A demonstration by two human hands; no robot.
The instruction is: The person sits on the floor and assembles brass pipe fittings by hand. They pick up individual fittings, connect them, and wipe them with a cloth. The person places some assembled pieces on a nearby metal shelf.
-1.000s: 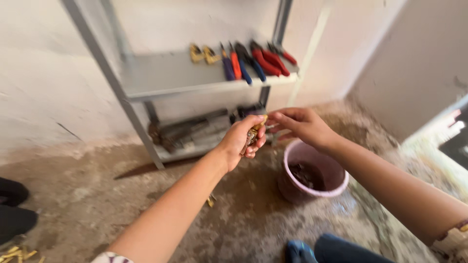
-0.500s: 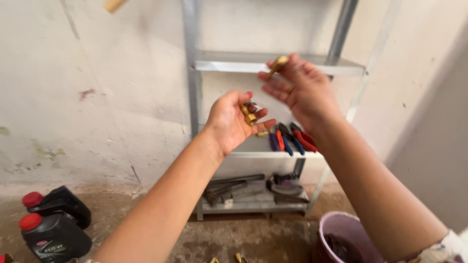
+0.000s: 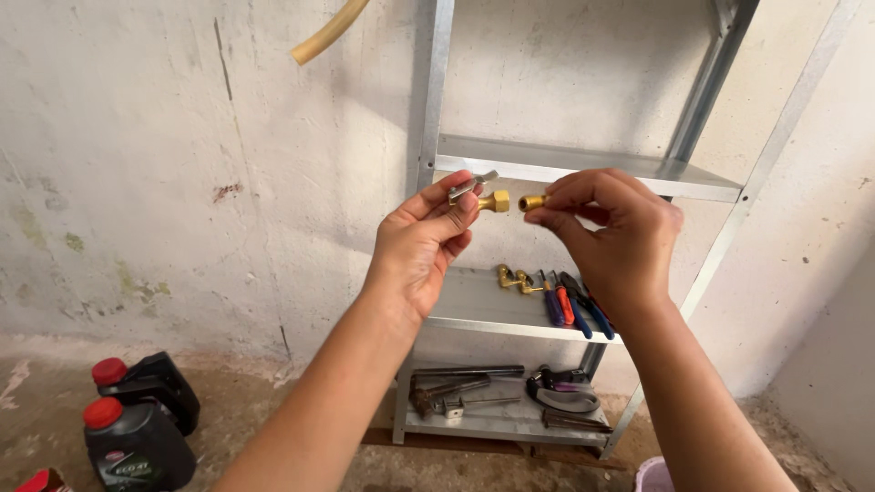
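Both hands are hovering up at chest height in front of a metal shelving rack (image 3: 583, 169), and the left hand (image 3: 419, 246) is pinching a small brass valve (image 3: 488, 196) between thumb and fingertips, its grey lever sticking up past the thumb. The right hand (image 3: 606, 232) is gripping a smaller brass fitting (image 3: 531, 202) in curled fingertips, just beside the valve's open end, the two pieces close but not touching. These bits are looking hard, light and a touch slick, so a firm pinch on the body, well clear of the threads, seems the safest hold. Below the hands, more brass fittings (image 3: 512, 278) and some pliers with coloured handles (image 3: 570, 305) are lying on the middle shelf, with heavier tools on the bottom one. Down by the left elbow, two dark oil bottles (image 3: 137, 424) with red caps are standing on the floor
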